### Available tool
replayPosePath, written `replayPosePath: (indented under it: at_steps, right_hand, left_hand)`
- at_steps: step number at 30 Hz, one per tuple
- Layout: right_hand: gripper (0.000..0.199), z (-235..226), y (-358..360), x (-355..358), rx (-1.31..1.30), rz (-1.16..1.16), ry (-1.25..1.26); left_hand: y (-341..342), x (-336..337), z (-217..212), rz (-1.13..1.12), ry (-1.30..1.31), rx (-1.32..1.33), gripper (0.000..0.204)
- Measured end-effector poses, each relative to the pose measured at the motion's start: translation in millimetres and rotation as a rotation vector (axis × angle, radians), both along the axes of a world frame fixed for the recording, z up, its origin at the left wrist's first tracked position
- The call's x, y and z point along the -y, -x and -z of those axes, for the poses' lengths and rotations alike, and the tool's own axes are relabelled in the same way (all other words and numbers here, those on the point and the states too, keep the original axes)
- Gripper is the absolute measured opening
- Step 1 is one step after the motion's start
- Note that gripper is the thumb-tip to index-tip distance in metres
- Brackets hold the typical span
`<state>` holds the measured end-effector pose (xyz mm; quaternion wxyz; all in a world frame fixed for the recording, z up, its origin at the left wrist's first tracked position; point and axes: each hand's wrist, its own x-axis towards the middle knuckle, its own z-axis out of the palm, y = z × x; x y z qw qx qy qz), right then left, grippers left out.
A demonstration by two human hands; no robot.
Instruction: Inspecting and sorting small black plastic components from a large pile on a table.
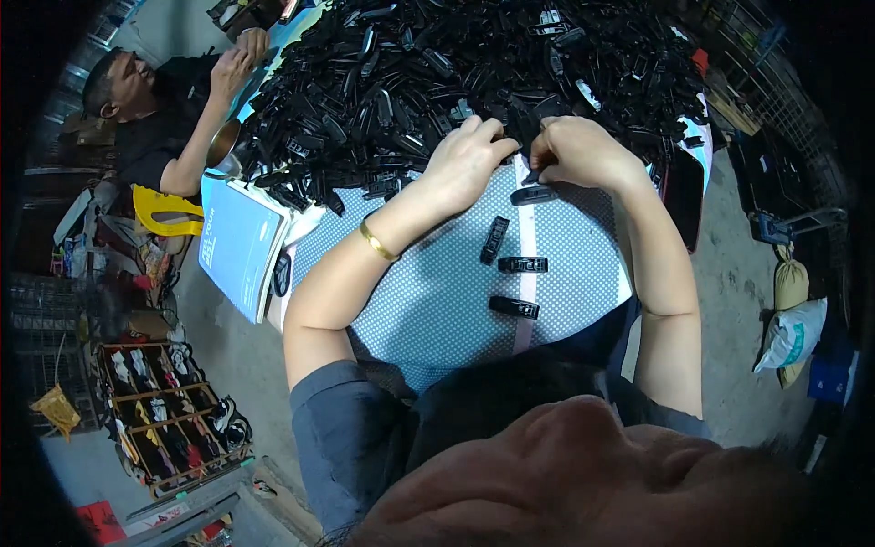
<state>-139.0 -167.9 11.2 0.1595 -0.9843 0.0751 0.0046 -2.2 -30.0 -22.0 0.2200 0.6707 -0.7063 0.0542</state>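
A big heap of small black plastic pieces [383, 109], which look like clips or buckles, covers the far part of the table. At its near edge my left hand [469, 164] is curled; whatever its fingertips hold is hidden among the black parts. Close beside it, my right hand [583, 150] pinches a small black piece [534, 173], partly covered by the fingers. Just below those fingers lies a single black piece [534, 195]. Nearer to me, an upright piece [495, 240] and two sideways ones [522, 264] [514, 307] rest on the dotted light cloth [419, 301].
A blue-covered book [241, 246] lies at the table's left edge, a dark flat phone-like object [684, 201] at its right. A co-worker [155, 114] sits at the far left, beside a metal bowl [223, 144] and yellow stool [164, 208]. Bags [791, 335] stand on the floor at right.
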Motion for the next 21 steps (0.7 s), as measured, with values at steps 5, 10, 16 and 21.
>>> replayPosePath:
  at_steps: [5,10,16,21]
  right_hand:
    - [0.013,6.4,-3.9,17.0,0.184,-0.013,-0.074]
    - [0.016,6.4,-15.6,23.3,0.533,0.118,-0.411]
    - [0.032,12.7,-21.6,-0.3,0.620,0.158,-0.726]
    - [0.033,17.8,-23.9,-14.6,0.704,0.130,-0.613]
  left_hand:
    - [-6.5,7.8,-0.2,0.030,0.020,0.203,0.017]
    - [-17.2,2.8,-2.3,0.092,0.041,-0.085,0.019]
    - [-29.6,3.5,-6.5,-0.037,0.018,-1.546,0.017]
    - [-24.9,4.8,-2.2,-0.058,0.139,-1.589,0.015]
